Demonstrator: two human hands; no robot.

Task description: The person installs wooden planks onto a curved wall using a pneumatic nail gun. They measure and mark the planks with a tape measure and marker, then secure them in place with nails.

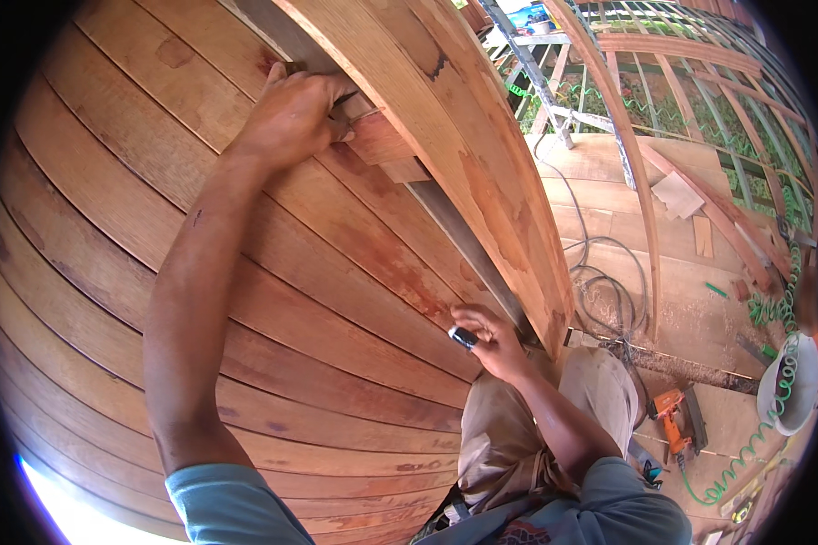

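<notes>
Two hands of ours are at the planks (pixel 354 304): our left hand (pixel 295 113) bends its fingers at the strip between them and the broad curved beam (pixel 482 173), thumb beside a reddish wooden block (pixel 379 138); whether it grips the block we cannot tell. Our right hand (pixel 493 345) closes on a small black object (pixel 463 337) with a pale end, near the beam's foot. The block sits against the beam's near edge, so we judge fingers could be pinched if either shifted; the black object could drop from a loosened hold. Along that edge the gap is narrow, leaving our left hand little room, while the planks to its left give more. Beyond the beam, a looped cable (pixel 583 238) lies on the floor (pixel 691 304), and a green coiled hose (pixel 747 457) lies near an orange tool (pixel 673 420); a careless step could snag either line.
</notes>
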